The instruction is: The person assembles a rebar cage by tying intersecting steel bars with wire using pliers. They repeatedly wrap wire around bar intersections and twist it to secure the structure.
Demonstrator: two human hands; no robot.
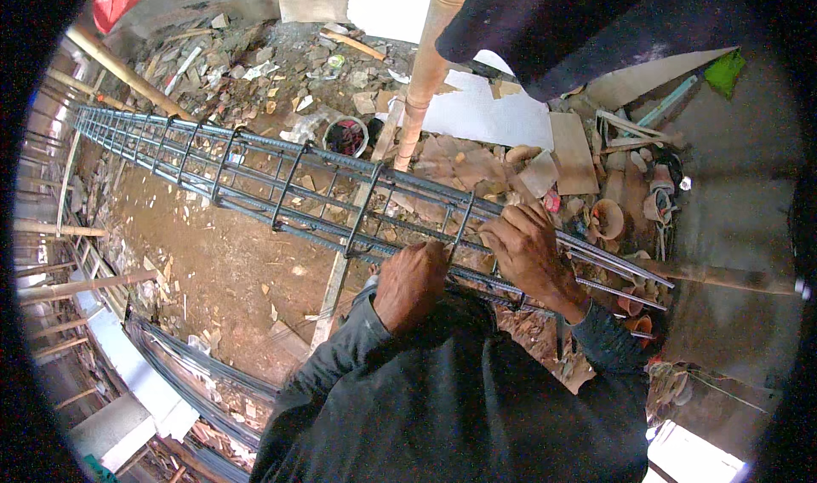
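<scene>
A long rebar cage (255,172) of ribbed steel bars and square stirrups runs from the far left to bare bar ends at the right. My left hand (413,283) is closed on its near side, at the lower end of a stirrup (462,228). Just right of that stirrup, my right hand (532,253) bends over the cage's bars with its fingers curled and closed. The fingertips of both hands are partly hidden, and I cannot make out any tie wire between them.
An upright bamboo pole (421,91) stands behind the cage. A wooden batten (332,300) passes beneath it. A white bucket (346,136) sits among rubble (247,79). Bundled steel bars (200,368) lie at the lower left. Dark cloth (587,23) hangs at the upper right.
</scene>
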